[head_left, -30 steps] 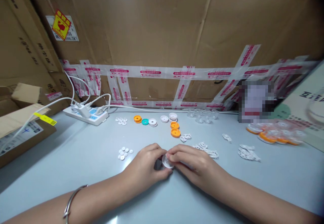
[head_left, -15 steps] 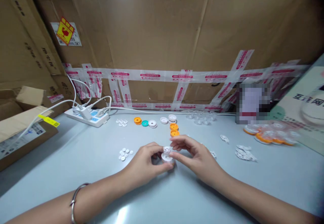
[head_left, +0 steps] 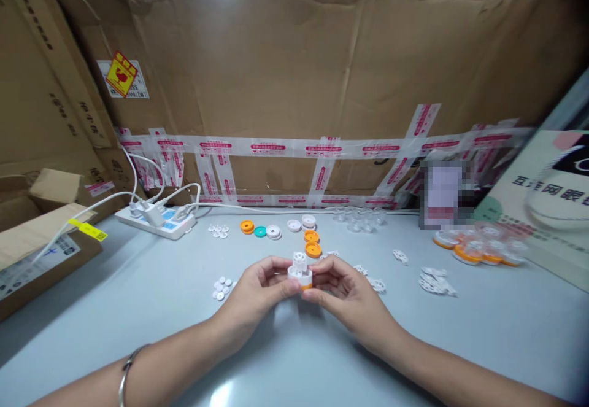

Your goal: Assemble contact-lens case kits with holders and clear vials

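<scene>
While the left hand (head_left: pixel 261 287) and right hand (head_left: pixel 352 290) both pinch the white-and-orange assembly (head_left: pixel 300 276), we record small white discs (head_left: pixel 225 290) at its nine o'clock.

The desk (head_left: pixel 151 309) is backed by a carton (head_left: pixel 257 63), banded with printed tape (head_left: pixel 276 147). At left, cables (head_left: pixel 197 195) are plugged into a power strip (head_left: pixel 161 225) beside a box (head_left: pixel 57 256). At right, a panel (head_left: pixel 543 217) is seen beside a pixelated, seemingly upright object (head_left: pixel 442 195).
</scene>
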`<state>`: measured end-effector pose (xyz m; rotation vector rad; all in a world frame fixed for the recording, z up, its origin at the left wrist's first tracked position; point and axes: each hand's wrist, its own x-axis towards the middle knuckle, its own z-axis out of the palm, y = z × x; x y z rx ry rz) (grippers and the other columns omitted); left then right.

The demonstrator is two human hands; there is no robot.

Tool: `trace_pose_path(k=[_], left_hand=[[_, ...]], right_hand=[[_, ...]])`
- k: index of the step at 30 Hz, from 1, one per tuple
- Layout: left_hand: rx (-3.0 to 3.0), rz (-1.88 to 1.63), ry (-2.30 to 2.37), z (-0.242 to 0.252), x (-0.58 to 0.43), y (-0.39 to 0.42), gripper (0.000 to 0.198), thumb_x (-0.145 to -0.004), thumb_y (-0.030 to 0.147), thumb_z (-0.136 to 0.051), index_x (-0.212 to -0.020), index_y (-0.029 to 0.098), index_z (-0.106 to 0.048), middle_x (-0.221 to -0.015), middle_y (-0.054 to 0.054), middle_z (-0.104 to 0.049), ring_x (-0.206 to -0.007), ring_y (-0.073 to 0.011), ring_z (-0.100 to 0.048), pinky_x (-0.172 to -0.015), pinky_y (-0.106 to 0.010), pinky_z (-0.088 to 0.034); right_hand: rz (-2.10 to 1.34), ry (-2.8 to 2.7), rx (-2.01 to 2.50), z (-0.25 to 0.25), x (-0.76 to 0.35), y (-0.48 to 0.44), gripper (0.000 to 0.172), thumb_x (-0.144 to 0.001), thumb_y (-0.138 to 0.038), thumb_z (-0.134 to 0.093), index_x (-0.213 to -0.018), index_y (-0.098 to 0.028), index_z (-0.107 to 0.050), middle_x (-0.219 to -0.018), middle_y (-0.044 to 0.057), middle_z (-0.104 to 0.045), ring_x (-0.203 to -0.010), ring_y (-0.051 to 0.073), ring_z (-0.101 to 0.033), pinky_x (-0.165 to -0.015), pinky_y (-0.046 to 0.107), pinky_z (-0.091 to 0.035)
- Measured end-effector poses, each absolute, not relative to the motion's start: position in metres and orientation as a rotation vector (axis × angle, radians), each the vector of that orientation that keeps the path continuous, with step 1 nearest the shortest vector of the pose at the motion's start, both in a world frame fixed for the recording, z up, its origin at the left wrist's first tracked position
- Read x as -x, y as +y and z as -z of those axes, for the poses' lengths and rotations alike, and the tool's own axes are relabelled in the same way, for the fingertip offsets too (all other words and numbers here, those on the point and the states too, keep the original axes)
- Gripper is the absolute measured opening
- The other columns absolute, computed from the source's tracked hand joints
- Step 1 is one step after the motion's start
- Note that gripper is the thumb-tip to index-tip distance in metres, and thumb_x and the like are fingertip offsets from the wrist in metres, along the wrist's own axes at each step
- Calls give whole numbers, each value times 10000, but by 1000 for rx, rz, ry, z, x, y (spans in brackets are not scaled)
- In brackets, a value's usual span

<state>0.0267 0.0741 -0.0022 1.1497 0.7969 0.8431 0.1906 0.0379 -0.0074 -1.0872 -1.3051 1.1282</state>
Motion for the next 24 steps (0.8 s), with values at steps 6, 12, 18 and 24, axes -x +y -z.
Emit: trace_pose_path(k=[6,12,18,24], left_hand=[[-987,-830,663,1,-28,71,329,-621,249,-761,-888,143,-600,-826,-32,-675,-802,-142,-618,-791,-266,-432],[-905,-812,728,0,-27,75,335,-617,210,-767,-898,132,-602,-857,-50,-685,-824,-138,-634,-837,-259,-436],[-914,-785,758,2,-25,77,308,-665,194,-734,-936,128,-602,-897,-61,-693,-862,-148,-639,-846,-246,-439],[-972,-770,764,1,-25,77,281,-695,211,-710,-949,127,-624,-924,-65,-689,-888,-153,-629,-845,-240,-437]], right_hand=[[-934,-1542,1187,0,-194,37,279,-621,-352,-722,-774,-205,-541,-771,-2,-585,-729,155,-564,-722,310,-465],[-305,-1592,1486,-15,-264,78,237,-795,-417,-495,-888,-211,-564,-880,48,-630,-800,178,-590,-751,320,-476],[-56,-1476,1698,10,-354,122,211,-689,-271,-486,-870,-199,-568,-970,135,-606,-961,318,-549,-854,518,-401],[-39,-1606,1688,36,-372,134,311,-612,-204,-497,-913,-206,-575,-1083,124,-593,-1103,309,-498,-974,465,-339]])
